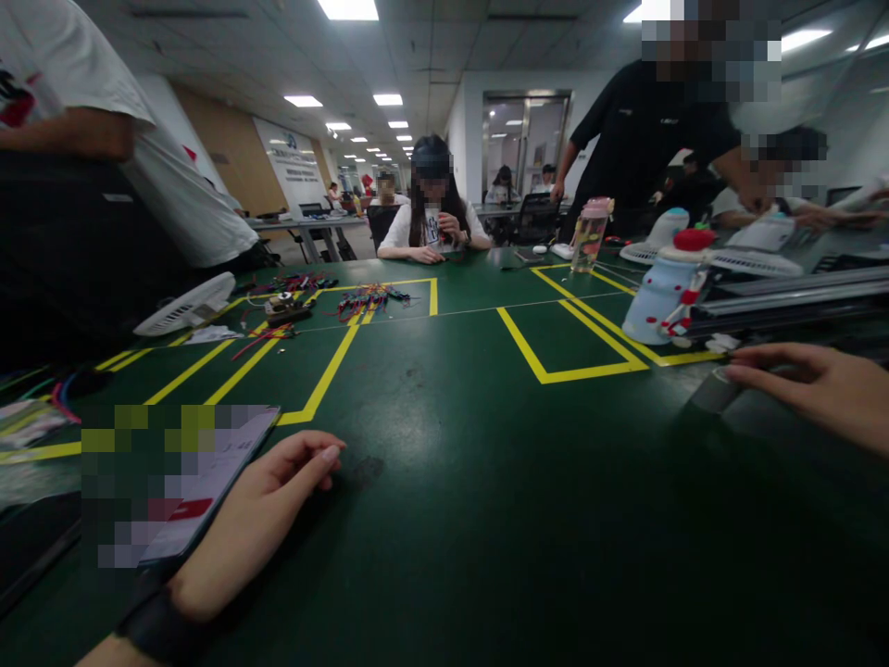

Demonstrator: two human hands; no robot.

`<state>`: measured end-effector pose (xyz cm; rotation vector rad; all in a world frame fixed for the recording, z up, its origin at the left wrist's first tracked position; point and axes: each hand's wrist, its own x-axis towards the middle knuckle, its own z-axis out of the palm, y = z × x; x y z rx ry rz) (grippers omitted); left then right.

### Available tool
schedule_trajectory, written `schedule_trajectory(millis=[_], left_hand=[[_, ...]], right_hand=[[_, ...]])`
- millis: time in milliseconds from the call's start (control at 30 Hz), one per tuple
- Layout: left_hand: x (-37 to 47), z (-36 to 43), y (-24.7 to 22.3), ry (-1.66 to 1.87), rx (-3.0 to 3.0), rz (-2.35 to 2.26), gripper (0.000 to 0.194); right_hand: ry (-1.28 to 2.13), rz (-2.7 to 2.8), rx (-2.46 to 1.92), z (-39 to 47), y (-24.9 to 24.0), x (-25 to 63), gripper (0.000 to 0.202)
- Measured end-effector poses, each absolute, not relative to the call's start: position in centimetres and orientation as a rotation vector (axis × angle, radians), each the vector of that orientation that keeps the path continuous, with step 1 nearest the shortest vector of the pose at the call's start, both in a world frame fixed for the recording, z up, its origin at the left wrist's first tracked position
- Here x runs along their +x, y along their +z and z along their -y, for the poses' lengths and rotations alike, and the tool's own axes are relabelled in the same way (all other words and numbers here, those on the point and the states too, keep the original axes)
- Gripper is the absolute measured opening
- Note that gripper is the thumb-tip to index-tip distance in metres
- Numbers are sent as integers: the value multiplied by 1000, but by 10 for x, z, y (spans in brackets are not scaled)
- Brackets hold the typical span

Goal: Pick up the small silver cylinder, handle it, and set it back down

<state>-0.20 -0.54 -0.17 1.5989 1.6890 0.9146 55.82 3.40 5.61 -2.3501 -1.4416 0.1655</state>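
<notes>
My left hand [298, 468] rests on the green table [444, 482] at the lower left, its fingers curled together; whatever they may hold is hidden. Beside its wrist lies a phone or tablet-like device [229, 468] with a lit screen, partly pixelated. At the right edge my right hand [806, 380] has its thumb and fingers closed on the top of a small grey cylinder [715, 393], which is tilted at the table surface. A light blue bottle [657, 301] with a red top stands just beyond that hand.
Bundles of coloured wires [368, 300] and a small metal device [281, 306] lie at the back left, near a white fan [187, 304]. A clear bottle [590, 236] stands at the back right. Metal rails [798, 292] extend at the right. One person [434, 222] sits opposite; others stand at both sides.
</notes>
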Motion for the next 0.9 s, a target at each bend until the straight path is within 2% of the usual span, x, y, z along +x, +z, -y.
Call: schedule_trajectory(millis=[133,267,467,633,800,900], left_hand=[[-3,6,-2,894,1597,-1697,28],[-3,5,-4,885,1593,-1681,28],[-4,3,-5,882,1596,-1667,28],[-5,3,-6,861,1595,-1660,29],[-7,3,-7,849,1587,-1666,30],[-9,3,-8,842,1595,-1661,30]], right_hand=[[95,1461,-2361,-34,53,560,48],[128,1517,-2275,-31,52,559,41],[83,1303,-2360,-29,53,546,44],[223,1129,-2334,-35,50,545,34],[430,1007,-2116,-34,48,541,31],[380,1109,-2080,-30,38,547,33]])
